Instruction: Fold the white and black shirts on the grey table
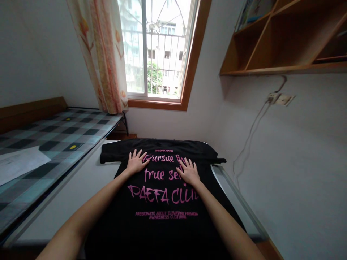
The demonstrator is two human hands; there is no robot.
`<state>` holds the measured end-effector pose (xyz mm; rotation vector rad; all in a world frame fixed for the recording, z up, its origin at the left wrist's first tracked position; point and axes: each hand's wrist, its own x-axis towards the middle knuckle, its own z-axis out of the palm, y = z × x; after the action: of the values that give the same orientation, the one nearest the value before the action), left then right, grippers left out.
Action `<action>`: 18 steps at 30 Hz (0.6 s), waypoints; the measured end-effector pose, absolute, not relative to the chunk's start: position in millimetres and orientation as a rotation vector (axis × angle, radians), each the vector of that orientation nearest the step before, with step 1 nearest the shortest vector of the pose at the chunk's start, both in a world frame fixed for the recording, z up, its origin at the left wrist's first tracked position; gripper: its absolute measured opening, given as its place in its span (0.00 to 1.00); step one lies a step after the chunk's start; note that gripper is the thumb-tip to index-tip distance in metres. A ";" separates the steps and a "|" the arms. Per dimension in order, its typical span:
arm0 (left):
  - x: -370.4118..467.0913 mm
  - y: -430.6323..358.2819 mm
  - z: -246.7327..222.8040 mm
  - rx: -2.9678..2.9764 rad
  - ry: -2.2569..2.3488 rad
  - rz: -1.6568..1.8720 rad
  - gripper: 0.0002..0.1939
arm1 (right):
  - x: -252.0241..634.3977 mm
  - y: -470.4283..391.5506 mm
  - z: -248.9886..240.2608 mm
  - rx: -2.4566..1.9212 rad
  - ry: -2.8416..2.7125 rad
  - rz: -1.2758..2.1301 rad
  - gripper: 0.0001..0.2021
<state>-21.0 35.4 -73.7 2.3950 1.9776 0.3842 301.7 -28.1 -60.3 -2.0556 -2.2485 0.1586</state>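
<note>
The left hand (136,163) and right hand (189,172) lie open, fingers spread, on the black T-shirt (165,234), which is spread over the pale surface (67,195) beside the bed (54,133).

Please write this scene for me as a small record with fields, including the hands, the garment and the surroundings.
garment: black T-shirt, spread out
print: pink lettering, partly covered by the right hand
left hand: flat on the shirt, fingers spread
right hand: flat on the shirt, fingers spread
support: white tabletop
left side: checked mattress with paper on it
background: window, floral curtain
upper right: wooden wall shelf
</note>
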 end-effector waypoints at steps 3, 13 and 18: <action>-38.7 41.6 -74.7 2.393 1.992 0.368 0.35 | 285.5 -22.8 -58.1 -2.041 -2.250 0.175 0.37; -39.6 38.7 -72.7 2.380 2.057 0.373 0.34 | 281.2 -19.6 -59.1 -2.047 -2.227 0.163 0.35; -38.9 31.1 -66.8 2.448 2.053 0.457 0.29 | 281.1 -21.8 -59.5 -2.054 -2.223 0.166 0.34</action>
<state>-38.9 31.1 -66.8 2.4485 2.0526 0.4565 281.1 -21.8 -59.5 -2.0541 -2.2225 0.1663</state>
